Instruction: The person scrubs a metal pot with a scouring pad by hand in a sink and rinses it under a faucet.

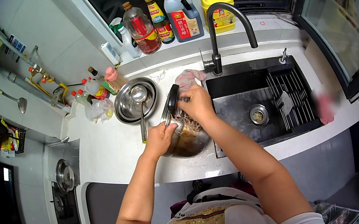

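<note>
Left hand (159, 138): In the head view, you gripped the steel pot (190, 144) at its left side, thumb along the top.
Right hand (197, 103): Your fingers curled beside the black handle (173, 97); whether they pinched anything could not be told.
Steel pot: It rested, brown-stained, on the white counter (110, 157), below and between your hands.
Handling: The work seemed to call for a firm left hold and light right-hand pressure, lest the pot slip.
Labels: Printing marked the red-labelled dark jug (191, 8) and yellow jug (212, 0) beyond your hands.
</note>
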